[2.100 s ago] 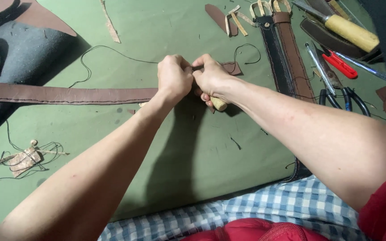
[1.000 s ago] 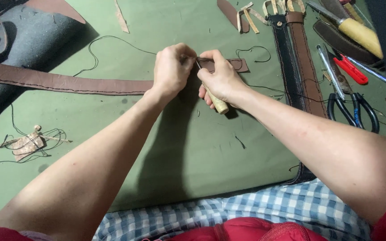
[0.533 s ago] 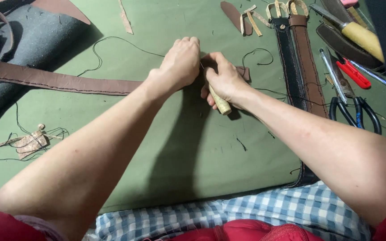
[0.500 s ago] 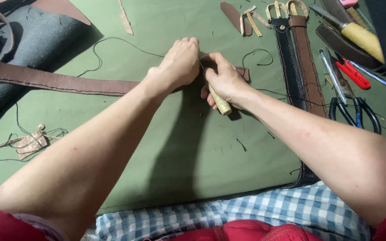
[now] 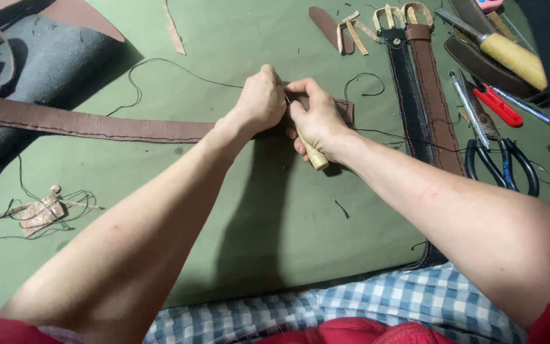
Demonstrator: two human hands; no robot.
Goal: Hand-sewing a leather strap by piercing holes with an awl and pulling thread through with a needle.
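Note:
A long brown leather strap (image 5: 90, 125) with a stitched edge lies across the green mat (image 5: 275, 216). My left hand (image 5: 261, 102) is closed on the strap near its right end. Touching it, my right hand (image 5: 314, 120) grips a pale wooden-handled tool (image 5: 314, 156), whose handle sticks out below the fist; the tip is hidden between the hands. Black thread (image 5: 160, 67) loops away from the hands over the mat.
A dark belt and a brown belt (image 5: 423, 95) lie upright at right, with black-handled scissors (image 5: 503, 162), a red-handled tool (image 5: 501, 107) and a yellow-handled knife (image 5: 510, 57). Grey felt (image 5: 39, 70) sits far left. A thread scrap bundle (image 5: 39, 210) lies near left.
Both hands stay together on the strap's right end. The view has shifted slightly; the hands have moved a little up the mat. The grip looks unchanged.

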